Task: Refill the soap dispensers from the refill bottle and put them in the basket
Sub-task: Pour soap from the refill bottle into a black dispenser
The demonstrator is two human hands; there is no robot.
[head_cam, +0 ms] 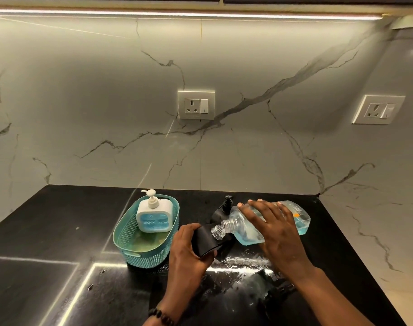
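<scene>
A clear refill bottle [245,228] with blue liquid lies tipped to the left in my right hand [274,228], its open threaded neck down against the clear mouth of a black soap dispenser [205,240]. My left hand [189,248] grips that black dispenser, which is tilted on the counter. A black pump head [227,203] stands just behind the two bottles. A white dispenser [155,214] with a blue window and a white pump stands upright inside the teal woven basket [130,245] to the left.
The black stone counter [59,231] is wet and glossy in front of my hands, with spilled drops [243,262]. A marble wall with two power sockets [196,105] rises behind. The counter's right edge runs diagonally past my right forearm.
</scene>
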